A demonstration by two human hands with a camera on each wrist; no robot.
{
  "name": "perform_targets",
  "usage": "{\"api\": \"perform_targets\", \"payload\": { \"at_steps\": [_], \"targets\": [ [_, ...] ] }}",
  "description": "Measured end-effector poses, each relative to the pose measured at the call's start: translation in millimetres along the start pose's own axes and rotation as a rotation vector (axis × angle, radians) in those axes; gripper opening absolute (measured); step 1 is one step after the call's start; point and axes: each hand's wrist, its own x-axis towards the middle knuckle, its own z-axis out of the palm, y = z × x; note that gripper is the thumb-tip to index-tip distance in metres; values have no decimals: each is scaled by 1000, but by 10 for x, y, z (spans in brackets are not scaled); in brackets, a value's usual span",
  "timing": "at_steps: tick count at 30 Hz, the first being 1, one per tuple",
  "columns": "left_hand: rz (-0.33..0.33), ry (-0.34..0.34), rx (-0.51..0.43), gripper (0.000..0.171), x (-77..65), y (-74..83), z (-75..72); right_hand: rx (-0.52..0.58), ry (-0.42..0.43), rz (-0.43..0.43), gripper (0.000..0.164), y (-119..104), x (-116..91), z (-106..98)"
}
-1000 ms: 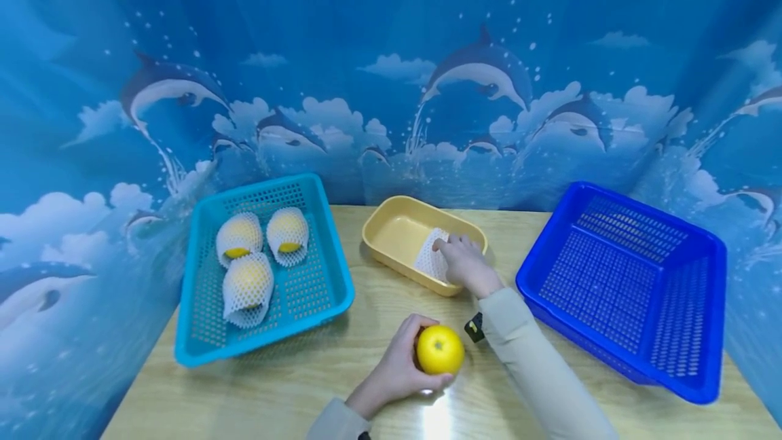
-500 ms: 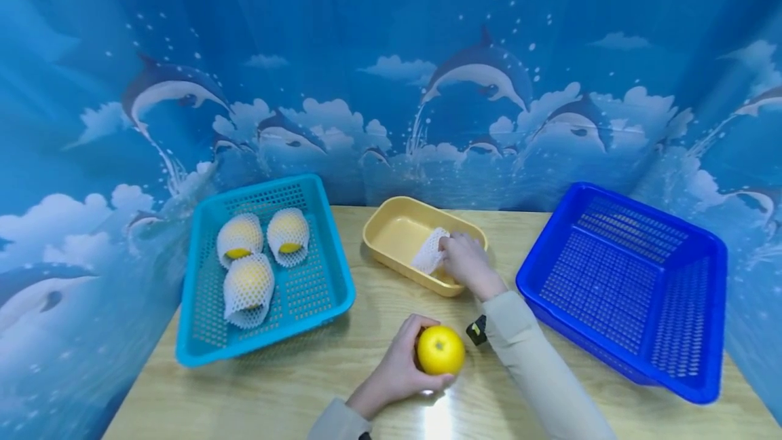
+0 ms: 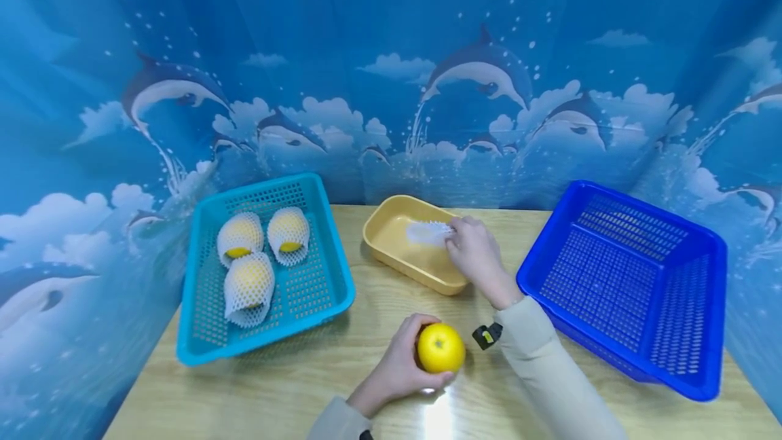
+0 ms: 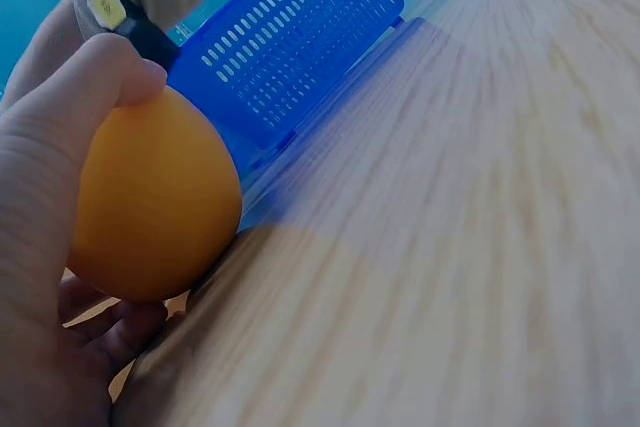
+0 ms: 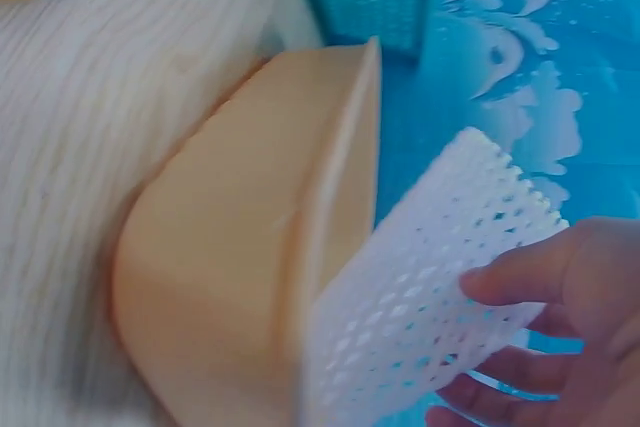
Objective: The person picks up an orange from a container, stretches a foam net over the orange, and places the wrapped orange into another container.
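Observation:
In the head view my left hand (image 3: pixel 400 362) holds an orange (image 3: pixel 441 349), its thumb and fingers around the side of the fruit, low over the table. The left wrist view shows the same orange (image 4: pixel 160 197) with its smooth skin against the palm. Over the right end of the yellow tray (image 3: pixel 397 260), my right hand (image 3: pixel 479 253) pinches a white foam fruit net (image 3: pixel 426 232) by one end. Seen from the right wrist, the foam net (image 5: pixel 430 277) is flattened and tilted, its lower part overlapping the tray's rim.
At the left a turquoise basket (image 3: pixel 339 277) holds three yellow fruits in foam nets (image 3: pixel 249 284). A deep blue basket (image 3: pixel 617 284) stands at the right, near my right forearm. Behind the wooden table (image 3: pixel 293 386) hangs a dolphin-print curtain (image 3: pixel 391 87).
My right hand has taken hold of the foam net and lifted it up off the tray's floor, shifting slightly right. The left hand and orange stay in place.

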Motion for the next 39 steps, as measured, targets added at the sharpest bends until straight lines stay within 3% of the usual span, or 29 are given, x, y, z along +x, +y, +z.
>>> {"api": "perform_targets", "payload": {
  "at_steps": [4, 10, 15, 23, 26, 30, 34, 36, 39],
  "targets": [
    [18, 6, 27, 73, 6, 4, 1, 191, 43, 65, 9, -42, -45, -137],
    [22, 19, -3, 71, 26, -1, 8, 435, 169, 85, 8, -89, -159, -335],
    [68, 28, -58, 62, 34, -34, 1, 520, 231, 100, 13, -145, -300, -461],
    [128, 67, -140, 33, 30, -76, -12, 581, 257, 76, 14, -278, -582, -537],
    [67, 82, -172, 30, 35, -57, -17, 600, 262, 54, 12, -336, -699, -520],
    [-85, 126, -242, 31, 67, 52, -66, 628, 270, 2, 11, -412, -844, -475],
    [-157, 183, -377, 38, 118, 258, -183, 626, 280, -54, 13, -477, -975, -439],
    [-169, 196, -523, 42, 145, 371, -242, 610, 291, -93, 16, -502, -1030, -426],
    [-214, 180, -815, 39, 166, 535, -305, 593, 311, -164, 22, -538, -1107, -401]
  ]
}}
